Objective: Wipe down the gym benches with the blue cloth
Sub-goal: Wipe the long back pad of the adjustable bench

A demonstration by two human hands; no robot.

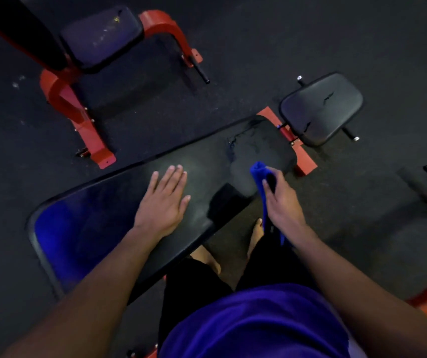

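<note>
Left hand [164,200] flat on bench [98,215]; right hand [282,202] grips blue cloth [258,171].

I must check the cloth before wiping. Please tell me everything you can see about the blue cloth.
The blue cloth is bright blue, soft-looking fabric, bunched into a roll. The right hand grips it around the middle; one end sticks up past the fingers, the other hangs below the wrist. It is held at the bench pad's near edge; whether it touches the pad cannot be told.

Blue cloth [258,174] — black bench [119,202], red frame [305,158].
</note>
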